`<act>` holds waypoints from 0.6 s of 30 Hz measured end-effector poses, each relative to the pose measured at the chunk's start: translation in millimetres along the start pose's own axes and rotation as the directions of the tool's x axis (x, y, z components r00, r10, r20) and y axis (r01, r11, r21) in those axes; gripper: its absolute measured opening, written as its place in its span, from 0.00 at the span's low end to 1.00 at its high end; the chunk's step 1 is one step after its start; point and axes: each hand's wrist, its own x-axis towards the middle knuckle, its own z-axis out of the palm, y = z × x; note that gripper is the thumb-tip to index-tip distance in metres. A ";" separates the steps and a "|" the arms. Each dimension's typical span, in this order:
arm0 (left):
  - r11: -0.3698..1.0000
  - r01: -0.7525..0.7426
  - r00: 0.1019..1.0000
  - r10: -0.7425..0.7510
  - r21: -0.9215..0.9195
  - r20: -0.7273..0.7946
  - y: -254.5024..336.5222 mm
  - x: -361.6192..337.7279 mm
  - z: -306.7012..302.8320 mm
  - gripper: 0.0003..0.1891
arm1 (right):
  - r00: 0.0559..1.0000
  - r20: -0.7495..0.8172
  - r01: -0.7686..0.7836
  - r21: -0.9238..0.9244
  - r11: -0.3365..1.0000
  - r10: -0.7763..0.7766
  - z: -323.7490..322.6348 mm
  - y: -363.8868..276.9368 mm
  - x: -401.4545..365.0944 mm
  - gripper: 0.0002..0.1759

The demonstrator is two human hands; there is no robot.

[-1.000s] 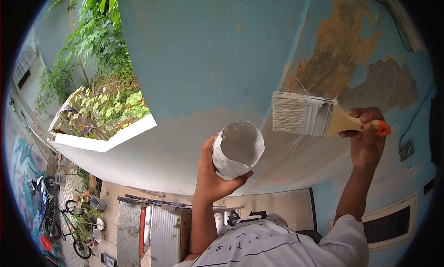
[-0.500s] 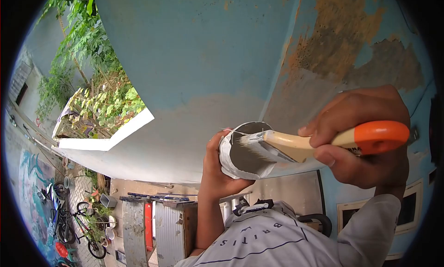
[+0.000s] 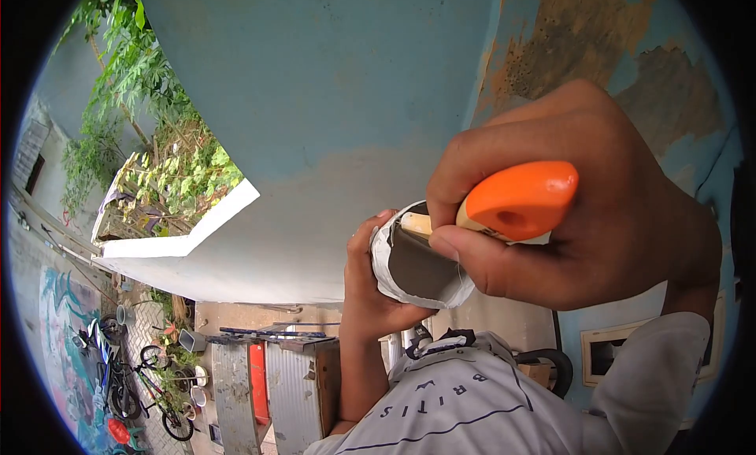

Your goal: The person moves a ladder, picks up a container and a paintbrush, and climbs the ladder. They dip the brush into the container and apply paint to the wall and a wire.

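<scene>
My left hand (image 3: 364, 286) is wrapped round a paint container (image 3: 381, 262) with a ragged, white-smeared rim and a grey inside. Its mouth faces up toward me. In my right hand (image 3: 583, 211) is a paintbrush (image 3: 524, 201) with a pale wooden handle and an orange end, gripped between thumb and fingers. The brush head points down into the container, and its bristles are hidden there. My right hand covers part of the container's right side.
A blue wall (image 3: 315, 69) stands ahead, whitish grey lower down, with a peeled brown patch (image 3: 583, 33) at upper right. A white ledge (image 3: 216, 226) borders plants on the left. Bicycles (image 3: 161, 392), pots and a worn metal cabinet (image 3: 295, 392) stand below.
My right hand has moved left and nearer the container, tipping the brush more upright. Its bristles, visible at the container's mouth before, have gone down inside.
</scene>
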 end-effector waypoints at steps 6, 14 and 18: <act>0.987 -0.107 0.994 0.103 0.121 0.043 -1.9 3.7 -4.7 0.61 | 0.990 0.020 -0.138 0.033 0.990 0.138 -0.2 -11.0 5.9 0.05; 0.995 -0.051 0.999 0.050 0.082 0.007 -2.0 1.4 -3.9 0.61 | 0.990 0.138 0.005 -0.243 0.970 0.030 -2.9 -12.3 14.2 0.04; 0.995 -0.067 0.998 0.066 0.076 0.015 -6.2 1.3 -5.4 0.61 | 0.949 0.160 -0.303 0.214 0.929 0.273 -4.0 -2.7 15.1 0.05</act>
